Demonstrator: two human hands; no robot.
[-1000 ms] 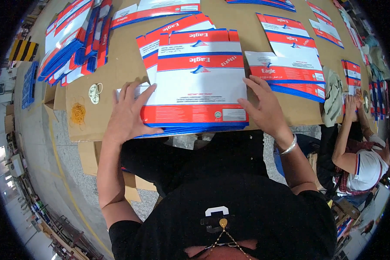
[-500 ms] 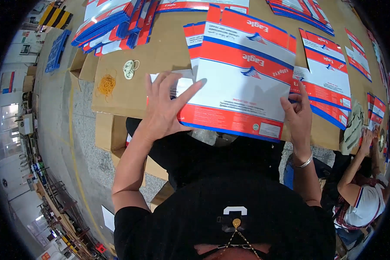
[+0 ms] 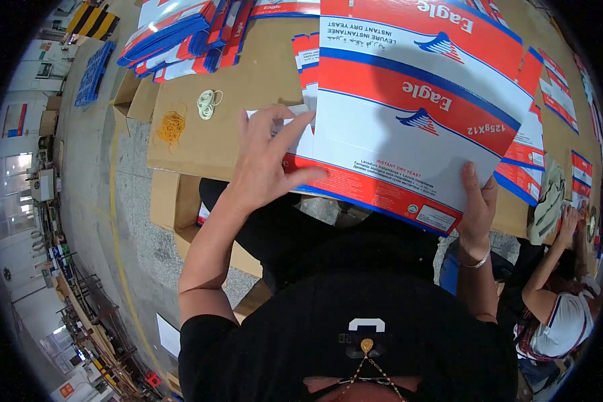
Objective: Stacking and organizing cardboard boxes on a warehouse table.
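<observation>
A large flat printed carton (image 3: 395,144) in red, white and blue is held tilted up over the table's near edge. My right hand (image 3: 479,204) grips its lower right edge, thumb on the printed face and the other fingers partly hidden behind. By the carton's lower left side is my left hand (image 3: 264,157), open, thumb and forefinger spread wide. Its thumb tip lies over the red lower band. More flat cartons (image 3: 306,52) of the same print lie beneath and behind the raised one, mostly covered by it.
Stacks of flat cartons (image 3: 174,40) stand at the table's far left. On the cardboard-topped table (image 3: 241,67) lie orange rubber bands (image 3: 171,127) and a pale bundle of bands (image 3: 208,104). An open cardboard box (image 3: 174,201) sits below. At right, a co-worker's hands (image 3: 569,221) handle cartons beside a grey-green cloth (image 3: 548,201).
The carton has risen closer and swung to the right, its right side now lower. My left fingers have come away from its left edge. My right hand has moved slightly right and down with it.
</observation>
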